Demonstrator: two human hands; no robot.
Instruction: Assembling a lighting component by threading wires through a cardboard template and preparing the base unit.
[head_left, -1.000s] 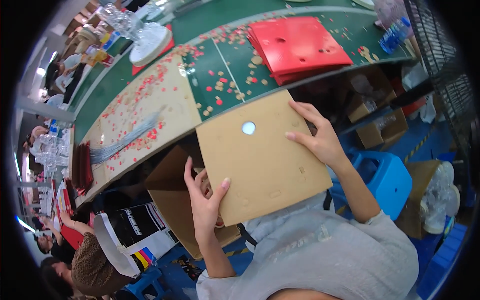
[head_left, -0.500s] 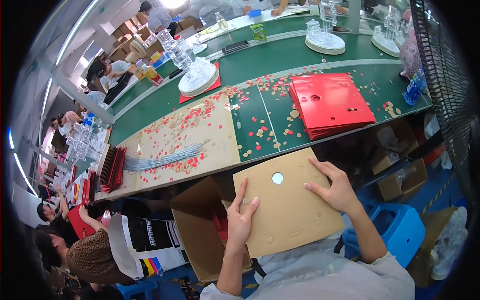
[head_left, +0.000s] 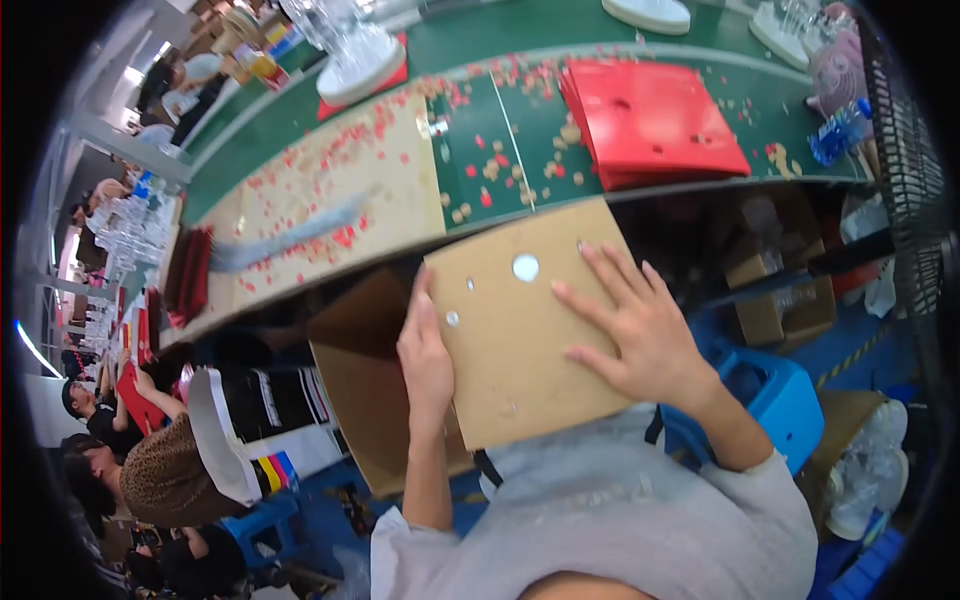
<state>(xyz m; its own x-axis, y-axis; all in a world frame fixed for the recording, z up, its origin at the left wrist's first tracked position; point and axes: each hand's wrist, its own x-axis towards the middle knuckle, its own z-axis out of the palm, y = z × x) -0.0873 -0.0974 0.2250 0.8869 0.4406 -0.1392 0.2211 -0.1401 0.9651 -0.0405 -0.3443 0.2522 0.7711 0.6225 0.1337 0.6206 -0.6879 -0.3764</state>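
Note:
A tan cardboard sheet (head_left: pixel 520 350) is tilted in front of my body, with a round hole and several smaller holes through it. My left hand (head_left: pixel 427 350) grips its left edge, the fingers running along that side. Over the right part of the sheet, my right hand (head_left: pixel 640 325) lies with its fingers spread, a fingertip close to a small hole near the upper right edge. Beyond the sheet, a stack of red sheets (head_left: pixel 655 120) with holes rests on the green table (head_left: pixel 470 165).
Small red and tan cut-out discs litter the table and a tan board (head_left: pixel 410 200). Left of me stand an open carton (head_left: pixel 360 350) and a seated co-worker (head_left: pixel 170 480). A blue stool (head_left: pixel 775 400) is at my right, below a black fan (head_left: pixel 900 150).
My view has dipped downward. My right hand has left the sheet's right edge and now spreads across its face. More small holes show open in the sheet.

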